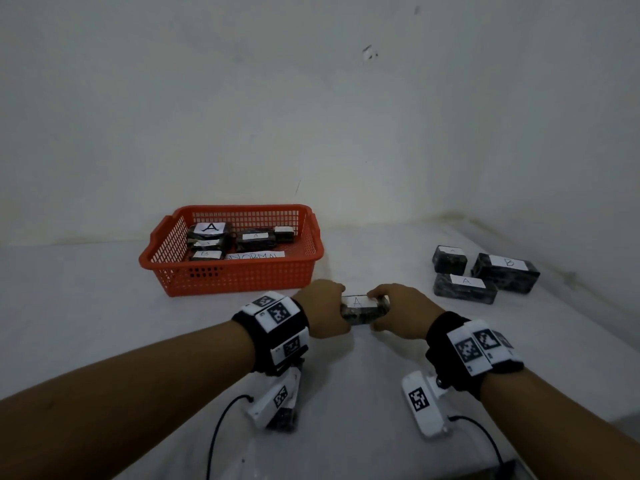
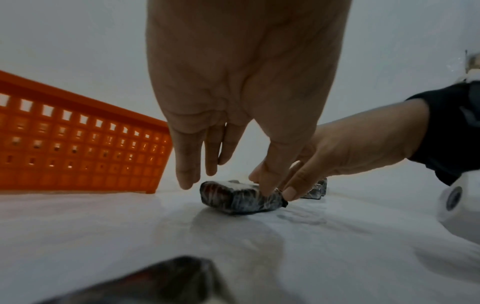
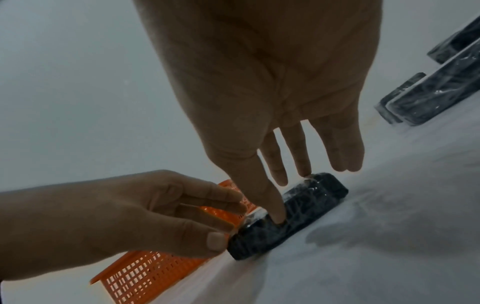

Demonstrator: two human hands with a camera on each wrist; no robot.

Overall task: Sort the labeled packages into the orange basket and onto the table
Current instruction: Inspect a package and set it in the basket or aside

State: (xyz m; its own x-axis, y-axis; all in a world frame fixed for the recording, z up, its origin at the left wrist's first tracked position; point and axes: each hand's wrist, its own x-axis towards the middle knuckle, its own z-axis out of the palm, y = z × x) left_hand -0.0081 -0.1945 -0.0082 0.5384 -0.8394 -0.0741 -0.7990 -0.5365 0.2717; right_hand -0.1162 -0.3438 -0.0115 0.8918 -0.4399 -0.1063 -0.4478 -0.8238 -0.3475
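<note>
Both hands are meeting on one dark wrapped package (image 1: 364, 309) labelled A, lying on the white table (image 1: 104, 306) just in front of the orange basket (image 1: 232, 275). The left hand (image 1: 323, 308) is gripping the package's left end, thumb on the near side and fingers reaching over the far edge. The right hand (image 1: 401, 311) is pinching the right end the same way, its thumb pressing into the near face and its fingers arching over the top. The package is sitting flat, label up. Inside the basket several wrapped packages are lying, marked A or B, beside a paper strip (image 1: 256, 255) reading NORMAL. To the right, well apart from the hands, three more packages (image 1: 485, 275) are sitting together on the table: two marked A and one marked B.
</note>
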